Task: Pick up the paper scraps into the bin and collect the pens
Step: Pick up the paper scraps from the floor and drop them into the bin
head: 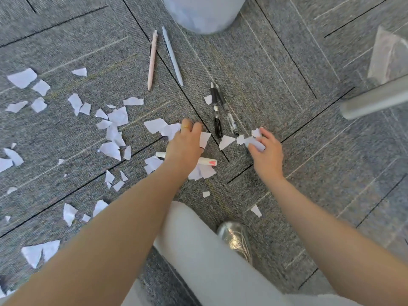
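Note:
Many white paper scraps (114,120) litter the grey carpet, mostly to the left. My left hand (184,144) reaches down over scraps near the centre, its fingers pinching a white scrap (204,139). My right hand (266,152) is closed around a wad of crumpled scraps (256,141). A white marker with a red end (207,161) lies partly under my left wrist. Two black pens (217,111) lie side by side just beyond my hands. Farther off lie a pink pen (152,60) and a light blue pen (172,55). The pale bin (203,14) stands at the top centre.
A metal chair or table leg (375,100) juts in at the right, with a clear plastic bag (388,58) behind it. My knee in white trousers (198,246) and a silver shoe (236,239) are below my arms.

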Demonstrator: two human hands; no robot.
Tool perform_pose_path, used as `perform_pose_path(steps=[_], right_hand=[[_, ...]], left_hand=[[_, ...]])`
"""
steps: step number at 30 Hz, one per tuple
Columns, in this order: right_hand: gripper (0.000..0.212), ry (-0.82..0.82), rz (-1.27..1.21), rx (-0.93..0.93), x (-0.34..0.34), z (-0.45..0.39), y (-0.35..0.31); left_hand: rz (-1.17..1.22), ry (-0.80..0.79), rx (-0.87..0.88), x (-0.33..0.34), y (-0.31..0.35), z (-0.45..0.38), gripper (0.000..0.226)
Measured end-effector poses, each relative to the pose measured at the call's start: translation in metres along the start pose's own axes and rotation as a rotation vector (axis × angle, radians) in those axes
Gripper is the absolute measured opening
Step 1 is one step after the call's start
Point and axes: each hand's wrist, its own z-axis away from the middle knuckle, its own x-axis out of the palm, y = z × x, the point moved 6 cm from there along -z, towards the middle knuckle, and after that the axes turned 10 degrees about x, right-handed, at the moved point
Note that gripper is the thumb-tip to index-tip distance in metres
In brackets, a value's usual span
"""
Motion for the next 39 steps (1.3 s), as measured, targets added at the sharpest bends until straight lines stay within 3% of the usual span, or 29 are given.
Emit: perform_pose_path(steps=[8, 14, 17, 20, 22, 26, 34, 39], right_hand=[[0.02, 0.061, -0.032, -0.097, 0.005, 0.009, -0.009], [0.009, 0.036, -0.203, 0.029, -0.005, 0.003, -0.013], [0.025, -0.061, -0.347, 0.143, -0.002, 0.001, -0.011], [0.039, -0.134, -0.274, 0.097, 0.013, 0.009, -0.014], [0.041, -0.088, -0.192, 0.061, 0.018, 0.012, -0.015], [0.025, -0.038, -0.1, -0.034, 0.019, 0.016, -0.024], [0.015, -0.059, -0.244, -0.115, 0.018, 0.032, -0.04], [0.033, -0.141, -0.075, -0.104, 0.033, 0.031, -0.04]], left_hand=[[0.128, 0.0, 0.016, 0.003, -0.006, -0.004, 0.012], [0.248, -0.068, 0.075, -0.004, -0.014, -0.015, 0.022], [0.361, -0.093, 0.125, -0.007, -0.007, -0.013, 0.018], [0.492, -0.102, 0.155, -0.008, 0.01, -0.013, 0.017], [0.488, -0.072, 0.126, -0.002, 0.015, -0.013, 0.024], [0.328, 0.005, 0.057, 0.013, 0.012, -0.007, 0.045], [0.241, 0.099, 0.069, 0.01, 0.012, -0.004, 0.017], [0.232, 0.056, 0.154, 0.009, 0.01, -0.009, 0.008]])
